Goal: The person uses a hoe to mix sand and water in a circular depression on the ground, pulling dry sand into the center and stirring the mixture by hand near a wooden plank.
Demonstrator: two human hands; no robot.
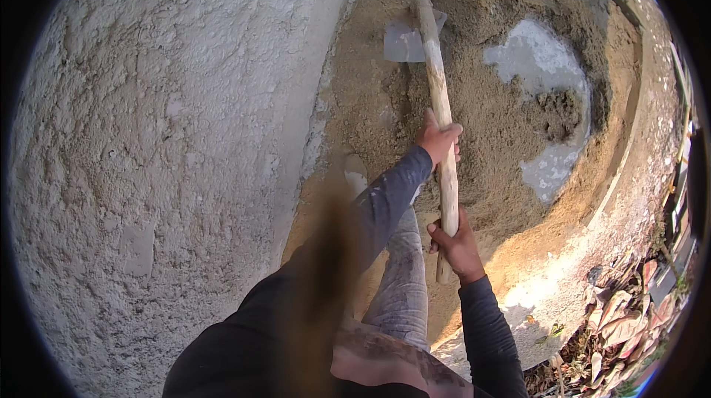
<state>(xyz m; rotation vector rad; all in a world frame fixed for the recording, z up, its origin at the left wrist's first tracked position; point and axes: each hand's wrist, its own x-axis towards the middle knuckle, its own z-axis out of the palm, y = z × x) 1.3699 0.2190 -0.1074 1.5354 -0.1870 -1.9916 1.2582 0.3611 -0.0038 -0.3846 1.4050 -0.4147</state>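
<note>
Both hands hold a hoe with a thick, pale wooden handle (437, 76) and a flat grey metal blade (404, 42). My left hand (438, 139) is wrapped round the middle of the handle. Lower down, near the handle's butt end, my right hand (457, 246) grips it too. The blade lies against brown sandy material (481, 124), on the wall side of the heap. A pale grey, wet-looking patch (548, 57) spreads over the heap to the right of the handle, with a dark clump (557, 113) sitting in it.
A rough, grey plastered wall (170, 131) runs along the left side. My trousered leg (404, 279) stands on the sandy ground. Dry leaves (615, 320) lie at the lower right, beyond a sunlit strip. A blurred brown shape (333, 272) hides part of the lower middle.
</note>
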